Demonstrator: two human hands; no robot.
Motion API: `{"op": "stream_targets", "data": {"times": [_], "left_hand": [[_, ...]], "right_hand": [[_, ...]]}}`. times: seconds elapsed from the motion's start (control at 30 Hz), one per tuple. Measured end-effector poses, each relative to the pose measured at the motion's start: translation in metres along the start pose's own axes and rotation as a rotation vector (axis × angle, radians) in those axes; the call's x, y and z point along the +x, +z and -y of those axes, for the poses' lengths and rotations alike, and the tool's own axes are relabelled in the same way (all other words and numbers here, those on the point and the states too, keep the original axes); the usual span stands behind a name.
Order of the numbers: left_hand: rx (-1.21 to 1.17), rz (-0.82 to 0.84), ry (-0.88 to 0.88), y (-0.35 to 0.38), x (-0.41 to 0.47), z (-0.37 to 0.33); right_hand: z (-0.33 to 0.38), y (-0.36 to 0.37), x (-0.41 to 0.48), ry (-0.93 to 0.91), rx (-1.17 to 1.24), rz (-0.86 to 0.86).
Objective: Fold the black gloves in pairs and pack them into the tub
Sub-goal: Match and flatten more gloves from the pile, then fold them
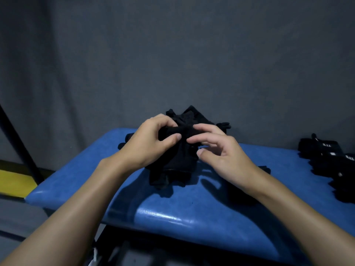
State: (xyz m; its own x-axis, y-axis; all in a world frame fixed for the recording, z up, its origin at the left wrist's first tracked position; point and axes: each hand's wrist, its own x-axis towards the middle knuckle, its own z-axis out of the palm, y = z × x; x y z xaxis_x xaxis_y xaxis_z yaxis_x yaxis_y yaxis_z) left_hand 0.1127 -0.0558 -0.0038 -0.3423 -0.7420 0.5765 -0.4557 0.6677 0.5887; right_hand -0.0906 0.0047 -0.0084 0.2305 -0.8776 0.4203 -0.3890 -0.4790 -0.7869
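Observation:
A heap of loose black gloves point(173, 169) lies in the middle of the blue padded bench point(172, 217). Above the heap a black glove point(184, 131) is bunched between both hands. My left hand point(151, 143) grips its left part, thumb on the front and fingers curled over the top. My right hand point(217, 150) pinches its right part with the fingertips, thumb held just below. A row of black gloves with small white labels point(330, 162) lies at the bench's right end. No tub is in view.
A dark grey cloth backdrop point(172, 54) hangs right behind the bench. At the left a black slanted bar point(19, 146) runs down to a yellow floor strip point(13, 181). The bench's front edge sits above a dark frame.

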Motion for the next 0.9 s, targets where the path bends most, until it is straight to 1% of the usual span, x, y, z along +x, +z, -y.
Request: {"op": "stream_targets", "data": {"times": [0.13, 0.37, 0.5, 0.6, 0.8, 0.9], "left_hand": [[-0.158, -0.105, -0.006, 0.002, 0.002, -0.015], [-0.21, -0.207, -0.052, 0.002, 0.002, -0.02], [-0.283, -0.15, -0.076, -0.001, -0.002, -0.025], [-0.329, -0.112, -0.061, -0.001, -0.004, -0.029], [-0.382, -0.178, -0.031, -0.003, -0.004, -0.031], [-0.388, -0.228, -0.019, -0.001, -0.002, -0.032]], "right_hand": [[-0.004, -0.002, -0.002, 0.086, 0.052, 0.006], [-0.002, -0.006, -0.002, 0.077, 0.115, -0.028], [-0.001, -0.007, 0.0, 0.07, 0.162, -0.13], [-0.001, -0.008, 0.0, 0.07, 0.214, -0.181], [0.001, -0.012, 0.004, 0.114, 0.369, -0.234], [0.009, -0.011, 0.004, 0.093, 0.436, -0.252]]}}
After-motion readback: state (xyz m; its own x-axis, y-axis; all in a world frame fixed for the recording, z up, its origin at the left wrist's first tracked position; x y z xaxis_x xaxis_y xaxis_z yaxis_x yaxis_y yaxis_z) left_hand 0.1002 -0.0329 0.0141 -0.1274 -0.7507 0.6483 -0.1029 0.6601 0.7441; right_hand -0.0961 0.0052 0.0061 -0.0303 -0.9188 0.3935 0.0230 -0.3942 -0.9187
